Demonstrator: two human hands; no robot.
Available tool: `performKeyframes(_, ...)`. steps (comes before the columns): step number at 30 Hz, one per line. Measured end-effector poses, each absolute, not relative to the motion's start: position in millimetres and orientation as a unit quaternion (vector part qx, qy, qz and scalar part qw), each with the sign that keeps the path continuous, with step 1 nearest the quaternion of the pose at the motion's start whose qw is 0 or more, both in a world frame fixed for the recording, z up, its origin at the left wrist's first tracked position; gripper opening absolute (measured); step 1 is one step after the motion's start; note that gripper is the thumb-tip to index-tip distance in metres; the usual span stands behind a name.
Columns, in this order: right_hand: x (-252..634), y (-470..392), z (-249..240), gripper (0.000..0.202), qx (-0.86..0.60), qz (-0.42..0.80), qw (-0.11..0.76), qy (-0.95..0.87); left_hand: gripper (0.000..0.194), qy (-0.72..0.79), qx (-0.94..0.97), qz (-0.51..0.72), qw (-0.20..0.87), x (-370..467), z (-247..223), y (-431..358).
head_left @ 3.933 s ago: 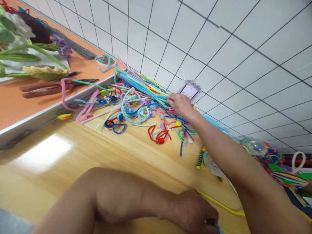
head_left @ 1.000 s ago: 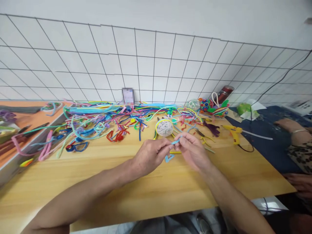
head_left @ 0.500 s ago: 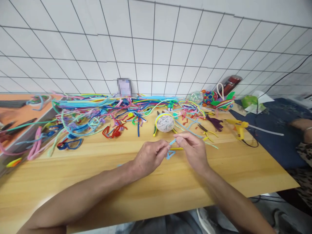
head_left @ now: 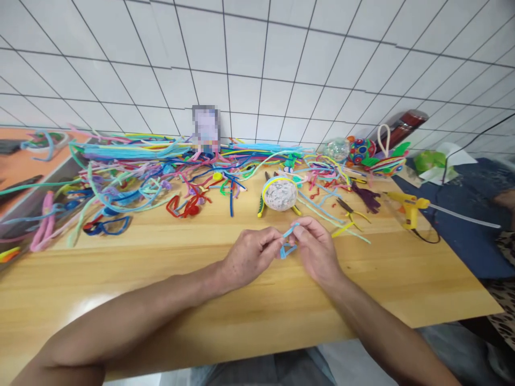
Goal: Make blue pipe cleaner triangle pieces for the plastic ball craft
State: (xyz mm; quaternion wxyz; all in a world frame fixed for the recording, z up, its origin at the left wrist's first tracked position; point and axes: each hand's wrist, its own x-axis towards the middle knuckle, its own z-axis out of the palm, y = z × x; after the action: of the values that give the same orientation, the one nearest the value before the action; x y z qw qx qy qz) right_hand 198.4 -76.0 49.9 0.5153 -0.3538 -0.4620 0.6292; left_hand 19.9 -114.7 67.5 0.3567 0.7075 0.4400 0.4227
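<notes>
Both hands pinch a light blue pipe cleaner above the middle of the table; part of it is bent into a small angular loop below the fingers. My left hand is closed on it from the left side. My right hand grips its upper end between thumb and fingers. Just beyond the hands sits a whitish, crumpled-looking ball with a yellow band over its top. Pliers with green and yellow handles lie partly hidden behind that ball. A yellow strip lies right of my right hand.
Many coloured pipe cleaners heap along the wall. Small pliers and a yellow glue gun lie to the right, near decorated balls and a thermos. A grey-edged tray stands left. Another person's arm shows at far right.
The view has shifted and tilted slightly. Both hands still hold the blue pipe cleaner, whose loop now sits closer beneath the fingers.
</notes>
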Motion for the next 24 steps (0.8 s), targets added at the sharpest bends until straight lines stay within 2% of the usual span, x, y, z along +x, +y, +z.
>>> performKeyframes(8, 203.9, -78.0, 40.6, 0.01, -0.396, 0.486, 0.567, -0.534, 0.022, 0.448, 0.716, 0.408, 0.347, 21.7, 62.0, -115.4)
performKeyframes(12, 204.8, -78.6, 42.4, 0.013, -0.391, 0.521, 0.551, -0.522, 0.021, 0.459, 0.693, 0.406, 0.38, 20.7, 59.6, -114.0)
performKeyframes(17, 205.1, -78.1, 41.6, 0.029, -0.397, 0.569, 0.473, -0.543, 0.024, 0.444, 0.699, 0.408, 0.384, 19.9, 58.7, -113.2)
performKeyframes(24, 206.3, -82.1, 49.2, 0.024, -0.431, 0.432, 0.509, -0.607, 0.028, 0.472, 0.67, 0.384, 0.426, 19.5, 59.3, -113.8)
